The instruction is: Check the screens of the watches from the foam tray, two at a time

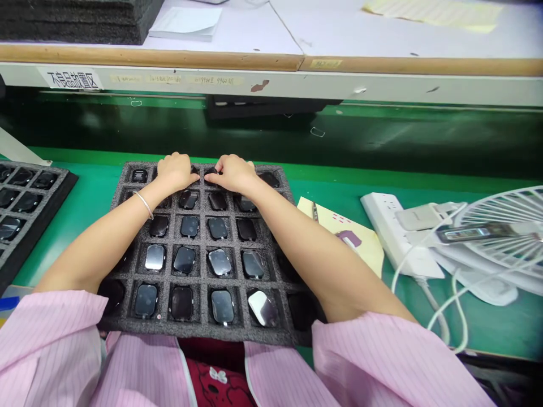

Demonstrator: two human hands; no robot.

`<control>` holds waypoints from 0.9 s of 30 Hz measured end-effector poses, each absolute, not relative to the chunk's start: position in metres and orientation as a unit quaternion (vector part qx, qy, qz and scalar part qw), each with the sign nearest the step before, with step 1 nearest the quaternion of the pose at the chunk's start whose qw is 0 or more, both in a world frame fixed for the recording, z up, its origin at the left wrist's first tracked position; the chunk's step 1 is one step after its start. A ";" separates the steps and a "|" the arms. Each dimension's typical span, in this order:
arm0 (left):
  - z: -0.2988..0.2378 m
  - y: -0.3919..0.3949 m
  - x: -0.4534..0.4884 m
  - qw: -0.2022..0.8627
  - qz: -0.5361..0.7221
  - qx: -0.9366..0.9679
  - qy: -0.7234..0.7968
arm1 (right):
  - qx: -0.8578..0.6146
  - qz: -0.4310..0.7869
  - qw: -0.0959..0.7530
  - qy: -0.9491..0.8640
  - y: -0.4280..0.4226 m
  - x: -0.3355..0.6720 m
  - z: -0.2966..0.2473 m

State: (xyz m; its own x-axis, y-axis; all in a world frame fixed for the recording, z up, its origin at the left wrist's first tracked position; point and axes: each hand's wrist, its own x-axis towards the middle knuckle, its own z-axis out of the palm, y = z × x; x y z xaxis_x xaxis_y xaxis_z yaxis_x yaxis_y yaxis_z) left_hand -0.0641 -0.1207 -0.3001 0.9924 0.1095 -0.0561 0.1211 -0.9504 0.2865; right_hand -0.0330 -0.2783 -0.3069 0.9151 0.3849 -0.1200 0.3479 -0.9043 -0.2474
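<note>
A black foam tray (199, 328) lies in front of me, its square pockets holding rows of strapless smartwatch bodies (218, 228) with dark, glossy faces. Over the far row, my left hand (176, 171) is closed, its fingers curled down and mostly hidden; the thumb points inward beside a dark watch body. Just to its right, my right hand (235, 172) is closed too, thumb and forefinger around a dark watch body (211, 172) in its pocket. One watch body (262, 308) in the near row sits tilted and reflects bright light. My forearms cover some side pockets.
Another filled foam tray (38, 220) lies at the left. To the right are a yellow paper (369, 249) with tweezers on it, a white power strip (390, 226), cables and a white fan (504, 226). A shelf edge (271, 85) crosses behind, above the green bench.
</note>
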 end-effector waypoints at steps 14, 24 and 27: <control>-0.295 -0.129 -0.183 0.722 -0.120 0.668 0.134 | -0.515 0.381 0.764 -0.077 -0.327 -0.133 -0.325; -0.315 -0.128 -0.198 0.575 0.002 0.817 0.035 | -0.474 0.407 0.776 -0.088 -0.332 -0.147 -0.334; -0.312 -0.128 -0.201 0.552 -0.010 0.834 0.025 | -0.468 0.420 0.771 -0.097 -0.332 -0.149 -0.337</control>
